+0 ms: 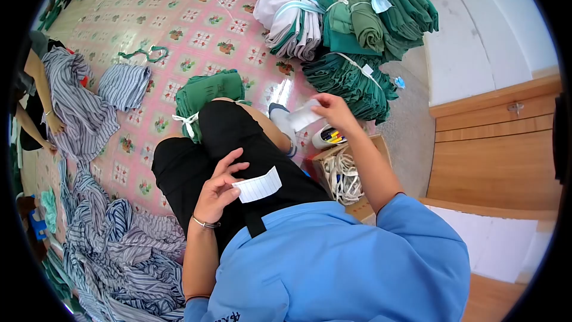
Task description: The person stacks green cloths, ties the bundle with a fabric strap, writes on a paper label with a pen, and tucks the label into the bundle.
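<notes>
My left hand (217,189) pinches a small lined slip of paper (260,186) between thumb and forefinger, above my lap. Farther out to the right, my right hand (335,111) grips another white paper slip (304,115) by its edge, near my sock. A folded green cloth bundle (205,94) tied with a white strip lies just beyond my knees. Below my right forearm stands a cardboard box (368,207) holding a tangle of white cloth ties (344,180). A white container (322,138) with several pens or markers sits by the box.
Tied stacks of green cloth (381,18) and a white-and-green bundle (289,18) stand at the back right. Striped garments (119,244) are heaped at left, where another person's hands (55,124) handle striped cloth. A wooden cabinet (491,164) borders the right side.
</notes>
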Demonstrator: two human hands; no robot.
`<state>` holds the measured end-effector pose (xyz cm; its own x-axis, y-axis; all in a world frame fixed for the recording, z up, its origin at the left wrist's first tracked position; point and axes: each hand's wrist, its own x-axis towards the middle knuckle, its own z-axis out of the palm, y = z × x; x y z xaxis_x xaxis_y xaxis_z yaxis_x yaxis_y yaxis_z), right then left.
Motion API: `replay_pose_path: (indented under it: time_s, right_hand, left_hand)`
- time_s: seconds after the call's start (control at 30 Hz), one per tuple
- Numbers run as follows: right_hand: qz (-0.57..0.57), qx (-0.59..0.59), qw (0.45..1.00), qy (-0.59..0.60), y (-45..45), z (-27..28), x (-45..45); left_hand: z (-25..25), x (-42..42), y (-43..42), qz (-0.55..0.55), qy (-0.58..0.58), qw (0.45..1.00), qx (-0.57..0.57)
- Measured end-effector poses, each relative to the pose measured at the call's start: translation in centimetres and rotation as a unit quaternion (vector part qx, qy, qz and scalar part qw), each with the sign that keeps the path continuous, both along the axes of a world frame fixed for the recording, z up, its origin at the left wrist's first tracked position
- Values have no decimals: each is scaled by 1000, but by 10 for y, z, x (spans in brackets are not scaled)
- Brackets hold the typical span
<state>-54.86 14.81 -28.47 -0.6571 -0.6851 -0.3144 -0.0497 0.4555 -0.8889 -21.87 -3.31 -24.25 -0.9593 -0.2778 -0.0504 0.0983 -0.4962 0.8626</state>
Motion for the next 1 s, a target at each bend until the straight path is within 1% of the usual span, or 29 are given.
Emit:
replay_pose_path:
  time_s: [0.03,0.1,0.17,0.2,0.23,0.27,0.3,0.33,0.37,0.4,0.43,0.5,0.57,0.63,0.73,0.77,0.87,0.9,0.93,0.97,1.0]
  right_hand:
    - [-34,31,999,-12,15,-7,-12]
    - [-75,43,996,27,53,-44,-42]
    - [-110,108,988,-9,90,-73,-67]
    - [-127,140,982,-29,94,-72,-68]
    - [-130,232,960,81,99,-71,-67]
    - [-130,319,919,190,104,-69,-65]
    - [-126,395,860,296,102,-65,-62]
    - [-135,331,888,288,92,-56,-60]
    - [-119,228,940,226,76,-50,-56]
    - [-100,119,976,154,53,-31,-45]
    - [-79,9,994,78,31,-8,-33]
    - [8,-116,993,4,-18,55,10]
    - [130,-167,977,-4,-52,109,50]
    - [288,-133,945,84,-78,148,80]
    - [438,3,887,147,-108,146,92]
    - [447,18,878,169,-114,131,92]
    - [437,30,895,87,-139,114,85]
    - [429,30,901,65,-147,103,77]
    - [386,28,922,29,-154,89,70]
    - [368,49,928,28,-160,77,60]
    - [354,52,932,51,-160,69,53]
  left_hand:
    - [-1,-1,-1,1,-2,1000,-6]
    - [-3,-4,0,4,-4,1000,-14]
    - [-4,-6,0,9,-4,1000,-22]
    - [-4,-7,1,11,-6,1000,-14]
    - [-6,-7,2,12,-8,1000,-6]
    - [-8,-8,2,14,-9,1000,1]
    - [-10,-9,2,15,-11,1000,-3]
    - [-10,-10,3,21,-15,1000,-9]
    - [-9,-7,3,31,-24,999,-18]
    - [-8,-7,2,36,-35,997,-50]
    - [-8,-7,2,48,-58,995,-62]
    - [-4,-11,0,56,-67,994,-70]
    - [4,-17,-5,55,-80,993,-65]
    - [10,-20,-12,59,-82,993,-69]
    - [17,-24,-28,69,-70,992,-80]
    - [18,-24,-34,75,-74,989,-99]
    - [14,-24,-54,112,-107,974,-165]
    - [4,-26,-64,139,-132,970,-151]
    - [-4,-31,-77,165,-154,953,-201]
    - [-13,-39,-91,188,-175,934,-249]
    - [-28,-47,-106,212,-208,916,-271]
